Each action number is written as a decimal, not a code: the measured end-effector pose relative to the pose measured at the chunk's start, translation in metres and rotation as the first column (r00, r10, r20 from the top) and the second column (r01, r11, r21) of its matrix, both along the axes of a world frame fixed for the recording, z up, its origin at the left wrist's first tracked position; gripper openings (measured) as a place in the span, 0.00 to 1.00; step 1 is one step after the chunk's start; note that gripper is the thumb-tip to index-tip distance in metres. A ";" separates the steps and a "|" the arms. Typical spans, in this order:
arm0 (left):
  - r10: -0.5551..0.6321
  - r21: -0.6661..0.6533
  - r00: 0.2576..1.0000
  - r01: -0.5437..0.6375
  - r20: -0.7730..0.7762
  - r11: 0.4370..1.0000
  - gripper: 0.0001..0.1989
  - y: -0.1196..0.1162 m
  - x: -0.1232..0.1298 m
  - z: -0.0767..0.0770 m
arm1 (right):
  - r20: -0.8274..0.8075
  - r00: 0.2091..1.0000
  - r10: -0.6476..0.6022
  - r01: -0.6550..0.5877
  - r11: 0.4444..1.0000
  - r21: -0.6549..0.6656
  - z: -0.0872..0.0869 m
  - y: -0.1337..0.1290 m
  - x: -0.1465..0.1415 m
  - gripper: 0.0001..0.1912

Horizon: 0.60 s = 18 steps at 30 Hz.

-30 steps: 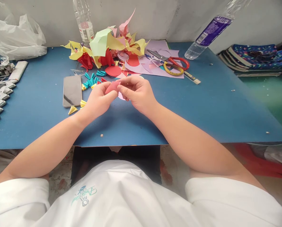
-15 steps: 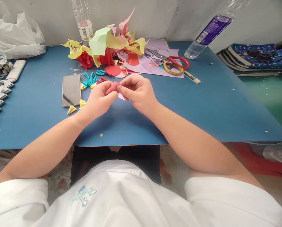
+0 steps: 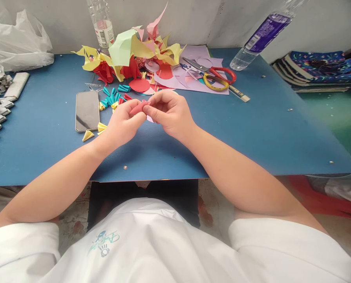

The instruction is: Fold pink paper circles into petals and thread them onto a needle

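Between my two hands is a small pinkish-red paper cone (image 3: 138, 108), pinched by the fingers of both. My left hand (image 3: 125, 122) is closed on its left end, thumb along the near side. At the other end, my right hand (image 3: 173, 114) grips it between thumb and curled fingers, which partly hide it. Just beyond my left hand lie several teal rolled paper cones (image 3: 112, 96), with a few red ones partly covered. Yellow paper cones (image 3: 88, 136) sit by a dark-screened phone (image 3: 87, 111). Under my hands shows a bit of pale pink paper (image 3: 150, 118).
Crumpled paper scraps (image 3: 122, 51) and red paper discs (image 3: 139, 85) lie at the back. Scissors (image 3: 213, 74) rest on purple paper (image 3: 219, 86) beside a utility knife (image 3: 239, 93). A purple-labelled bottle (image 3: 259, 39) stands right, a second bottle (image 3: 103, 31) behind the scraps, a plastic bag (image 3: 19, 43) left.
Both hands stay nearly in place, still pinching the red paper cone, which has shifted slightly between the fingers. The whole view has moved a little.
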<state>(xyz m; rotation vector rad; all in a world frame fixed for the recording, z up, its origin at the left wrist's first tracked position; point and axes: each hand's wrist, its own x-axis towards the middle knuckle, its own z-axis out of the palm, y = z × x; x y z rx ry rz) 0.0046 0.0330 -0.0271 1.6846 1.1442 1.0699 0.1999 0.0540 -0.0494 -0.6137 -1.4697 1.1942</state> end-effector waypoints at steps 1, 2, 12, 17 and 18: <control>0.013 0.003 1.000 -0.013 0.009 1.000 0.13 0.001 -0.001 -0.002 | 0.002 1.000 -0.011 0.011 1.000 0.005 0.000 0.000 0.001 0.41; 0.026 0.006 0.999 -0.027 0.021 1.000 0.13 0.002 -0.002 -0.004 | 0.006 1.000 -0.026 0.026 1.000 0.006 0.000 0.001 0.002 0.40; -0.013 0.014 0.999 0.013 0.032 1.000 0.18 0.009 -0.004 -0.011 | 0.061 0.998 -0.035 0.031 0.997 0.065 -0.006 0.005 0.008 0.29; 0.003 0.014 1.000 -0.003 0.018 1.000 0.17 0.008 -0.002 -0.009 | 0.075 0.993 -0.095 0.092 0.995 0.050 -0.008 0.003 0.008 0.18; 0.011 0.014 1.000 -0.011 0.012 1.000 0.17 0.008 -0.002 -0.008 | 0.079 0.991 -0.108 0.104 0.993 0.051 -0.008 0.003 0.008 0.16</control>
